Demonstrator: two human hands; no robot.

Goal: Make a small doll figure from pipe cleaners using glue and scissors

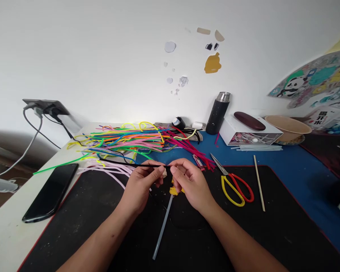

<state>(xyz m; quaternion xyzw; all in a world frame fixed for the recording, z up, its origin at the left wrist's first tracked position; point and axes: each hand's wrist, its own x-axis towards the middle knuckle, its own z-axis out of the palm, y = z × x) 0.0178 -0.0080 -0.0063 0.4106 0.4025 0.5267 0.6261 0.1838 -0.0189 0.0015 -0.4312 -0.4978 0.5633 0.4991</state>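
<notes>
My left hand point(143, 185) and my right hand point(188, 181) meet over the black mat point(87, 211), both pinching a thin black pipe cleaner point(124, 164) that runs off to the left. Their fingertips nearly touch at its right end. Under my right hand a small yellow piece point(173, 190) sits on top of a grey stick point(163, 226) that slants down toward me; I cannot tell whether the hand grips it. A small pale bit shows between the thumbs.
A heap of coloured pipe cleaners point(130, 139) and pink ones point(107, 170) lies behind. A black phone point(52, 190) is at left, scissors point(235, 183) and a wooden stick point(259, 181) at right. A flask point(219, 113), white box point(249, 132) and bowl point(287, 126) stand at the back.
</notes>
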